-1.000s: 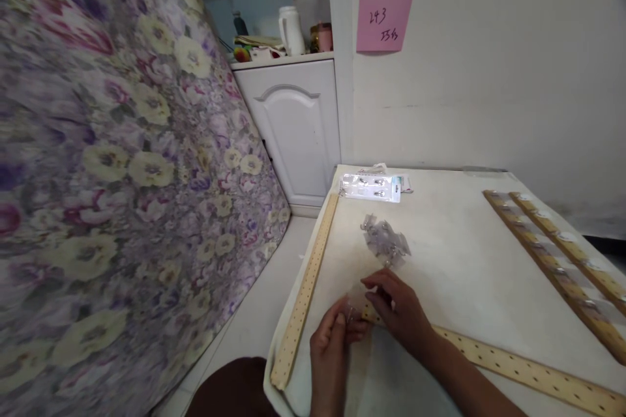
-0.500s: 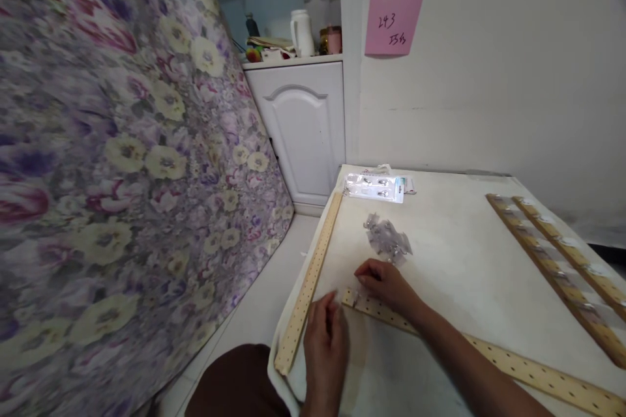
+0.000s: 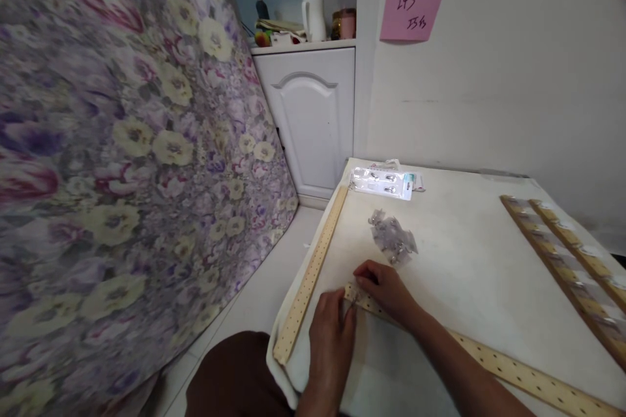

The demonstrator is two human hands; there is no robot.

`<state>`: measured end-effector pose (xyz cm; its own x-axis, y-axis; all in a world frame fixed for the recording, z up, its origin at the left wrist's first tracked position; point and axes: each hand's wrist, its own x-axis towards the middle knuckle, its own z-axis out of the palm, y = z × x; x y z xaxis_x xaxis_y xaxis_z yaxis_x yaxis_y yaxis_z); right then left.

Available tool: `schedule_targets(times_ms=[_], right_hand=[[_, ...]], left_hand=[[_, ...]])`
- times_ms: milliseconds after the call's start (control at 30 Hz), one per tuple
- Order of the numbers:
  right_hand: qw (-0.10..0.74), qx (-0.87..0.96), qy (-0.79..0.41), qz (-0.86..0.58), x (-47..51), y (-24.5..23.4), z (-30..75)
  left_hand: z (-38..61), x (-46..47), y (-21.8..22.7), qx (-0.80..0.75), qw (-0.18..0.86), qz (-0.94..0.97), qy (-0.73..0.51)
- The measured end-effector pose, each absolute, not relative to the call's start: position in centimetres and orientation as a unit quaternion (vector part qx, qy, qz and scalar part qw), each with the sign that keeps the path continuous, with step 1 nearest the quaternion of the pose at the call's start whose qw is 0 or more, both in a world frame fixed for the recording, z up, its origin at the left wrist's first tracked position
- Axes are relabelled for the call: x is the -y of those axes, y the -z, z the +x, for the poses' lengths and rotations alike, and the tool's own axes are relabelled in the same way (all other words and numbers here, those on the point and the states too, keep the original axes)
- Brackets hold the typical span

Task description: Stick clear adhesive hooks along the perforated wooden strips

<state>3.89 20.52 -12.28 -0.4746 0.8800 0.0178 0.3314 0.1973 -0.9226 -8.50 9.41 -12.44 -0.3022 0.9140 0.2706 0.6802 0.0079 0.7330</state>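
Observation:
A pale wooden strip with rows of holes (image 3: 508,361) runs from between my hands to the lower right. My left hand (image 3: 331,335) grips its near left end, thumb on the front edge and fingers at the tip. A small shiny metal piece (image 3: 353,297) sits at that end beside my left thumb; its kind is too small to tell. My right hand (image 3: 384,283) is closed just over the strip, fingertips pinched near the same end; what they hold, if anything, is hidden. Beyond my right hand lies a heap of small clear packets with metal bits (image 3: 394,238).
Another holed strip (image 3: 310,273) lies along the table's left edge. At the back rests a clear blister pack (image 3: 381,182). Two strips bearing packets (image 3: 562,270) lie on the right. A floral curtain (image 3: 147,163) hangs at left, and a pink note (image 3: 415,0) is on the wall.
My left hand has moved up and right onto the strip's end, its thumb now against it. My right hand stays nearly in place. The view has tilted slightly.

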Motion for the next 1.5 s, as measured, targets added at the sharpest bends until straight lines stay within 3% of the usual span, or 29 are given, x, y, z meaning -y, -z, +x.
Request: schedule_targets(times_ms=[1500], right_hand=[[0.267,0.747,-0.423,-0.438,-20.2,12.2,4.1]], left_hand=[[-8.3,-10.1,11.8,-0.724,0.185,0.543,-0.382]])
